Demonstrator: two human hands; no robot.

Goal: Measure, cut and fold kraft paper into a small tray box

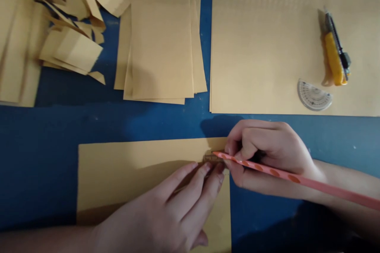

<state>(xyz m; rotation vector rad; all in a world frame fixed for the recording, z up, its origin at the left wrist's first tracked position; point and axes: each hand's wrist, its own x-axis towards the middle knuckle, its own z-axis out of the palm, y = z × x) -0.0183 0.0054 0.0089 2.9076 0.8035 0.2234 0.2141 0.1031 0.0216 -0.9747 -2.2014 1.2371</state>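
A tan paper sheet lies on the blue table in front of me. My left hand rests flat on it, fingers stretched out and pressing on a small ruler, of which only the end shows near the sheet's right edge. My right hand is closed round a pink pencil with orange dots. The pencil's tip touches the ruler's end, at the upper right corner of the sheet.
A large tan sheet lies at the back right, carrying a yellow utility knife and a clear protractor. A stack of cut tan sheets sits at the back centre. Folded paper pieces are piled at the back left.
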